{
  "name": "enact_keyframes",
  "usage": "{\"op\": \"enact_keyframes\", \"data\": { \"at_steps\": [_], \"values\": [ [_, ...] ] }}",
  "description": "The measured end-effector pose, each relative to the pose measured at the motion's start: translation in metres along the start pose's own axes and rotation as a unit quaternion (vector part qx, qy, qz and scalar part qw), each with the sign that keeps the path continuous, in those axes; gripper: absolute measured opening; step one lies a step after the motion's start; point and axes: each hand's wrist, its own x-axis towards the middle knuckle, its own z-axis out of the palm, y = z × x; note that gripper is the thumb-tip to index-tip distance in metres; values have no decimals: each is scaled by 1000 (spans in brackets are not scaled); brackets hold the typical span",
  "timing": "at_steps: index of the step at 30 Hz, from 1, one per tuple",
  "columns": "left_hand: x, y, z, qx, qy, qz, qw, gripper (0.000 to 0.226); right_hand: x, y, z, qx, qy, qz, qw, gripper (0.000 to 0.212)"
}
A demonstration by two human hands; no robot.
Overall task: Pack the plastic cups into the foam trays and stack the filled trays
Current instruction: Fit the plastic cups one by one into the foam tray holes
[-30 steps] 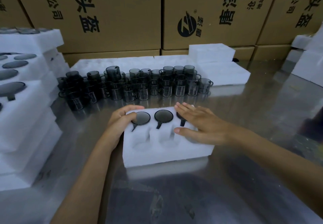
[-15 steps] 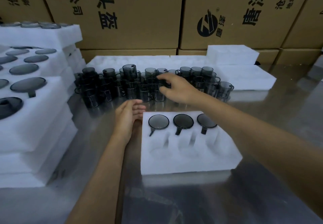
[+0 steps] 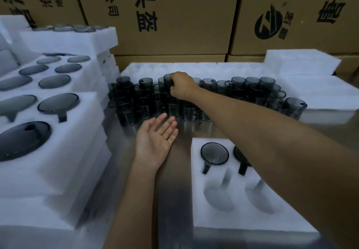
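Cups [image 3: 196, 97] were now reached by the right hand [image 3: 181, 87], one gripped (rim only). Left hand [image 3: 155, 138], lifted off the tray [image 3: 223, 219], lay open; refilling resumed.

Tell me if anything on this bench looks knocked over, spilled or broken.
Nothing stands out. The loose cups stand upright in their cluster, the foam tray lies flat, and the right hand grips one cup.
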Motion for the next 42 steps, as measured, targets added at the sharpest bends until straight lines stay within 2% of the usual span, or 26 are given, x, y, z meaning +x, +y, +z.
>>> {"op": "enact_keyframes", "data": {
  "at_steps": [2,4,6,8,11,15,18,21,23,26,30,42],
  "values": [
    [-1,-2,1,13,2,8,1000,35,-9,-1,2,-9,51,-8,999,19],
    [-3,-3,2,29,2,10,1000,35,-25,-1,-4,-31,99,-36,994,6],
    [-7,-3,4,35,3,15,999,34,-45,0,-17,-48,121,-65,989,16],
    [-11,-2,8,59,2,28,998,34,-75,1,-32,-25,125,-88,988,16],
    [-20,0,19,135,-9,87,987,29,-139,6,-51,76,109,-120,984,15],
    [-46,-7,32,158,-73,154,973,32,-232,12,-65,160,73,-121,977,11],
    [-63,-20,36,194,-87,166,963,34,-289,15,-65,169,65,-102,978,15],
    [-80,-30,42,278,-91,198,935,36,-327,16,-53,169,51,-92,980,17],
    [-93,-36,43,326,-117,220,912,36,-338,16,-44,181,65,-94,977,20],
    [-112,-44,39,383,-163,217,883,30,-336,14,-38,190,106,-79,973,38],
    [-122,-44,33,402,-159,198,880,31,-332,14,-30,220,105,-46,969,70],
    [-118,-41,32,412,-192,173,874,32,-330,16,-28,203,111,-44,972,59]
  ]
}}
